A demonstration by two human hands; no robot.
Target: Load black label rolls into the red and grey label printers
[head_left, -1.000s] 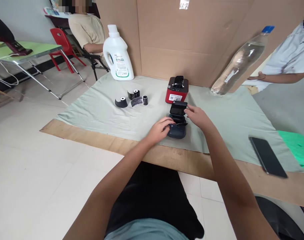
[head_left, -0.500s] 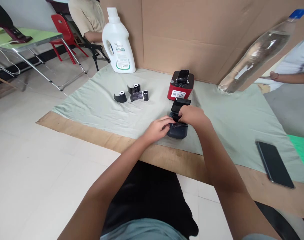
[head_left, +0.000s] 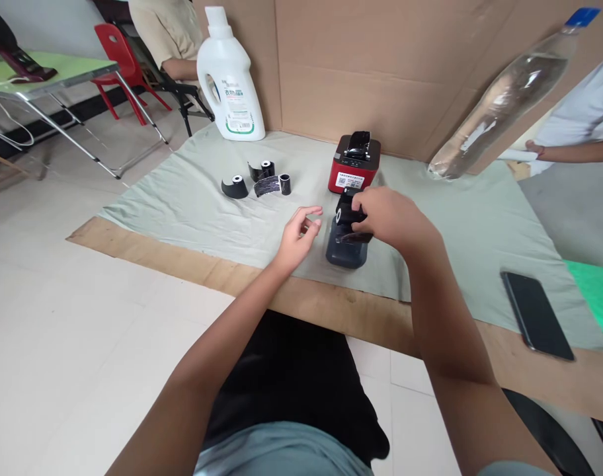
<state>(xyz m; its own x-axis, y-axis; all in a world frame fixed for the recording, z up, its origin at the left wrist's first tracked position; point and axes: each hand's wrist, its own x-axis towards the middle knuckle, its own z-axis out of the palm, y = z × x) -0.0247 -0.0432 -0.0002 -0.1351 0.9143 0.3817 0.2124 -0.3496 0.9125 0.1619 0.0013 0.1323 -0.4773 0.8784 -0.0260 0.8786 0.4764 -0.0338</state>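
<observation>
My right hand [head_left: 388,217] pinches a black paper roll [head_left: 348,215] with a white core, just above a dark label printer [head_left: 346,253]. A loose dark strip hangs from the roll over the printer's front. The printer's raised lid is partly hidden behind the roll and my fingers. To the printer's left, my left hand [head_left: 299,239] is apart from it with fingers parted, holding nothing. Behind stands a red and black printer [head_left: 354,164] with a black piece sticking up from its top. Three black rolls [head_left: 268,177] with loose ends sit on the cloth to the left.
A white detergent bottle [head_left: 235,86] stands at the back left. A large clear bottle [head_left: 504,109] leans against the cardboard [head_left: 351,73]. The phone [head_left: 537,314] lies near the wooden edge at right. Other people sit beyond the cardboard on both sides.
My left hand has come off the dark printer and moved left, its fingers parting. My right hand has lifted the black roll up out of the printer.
</observation>
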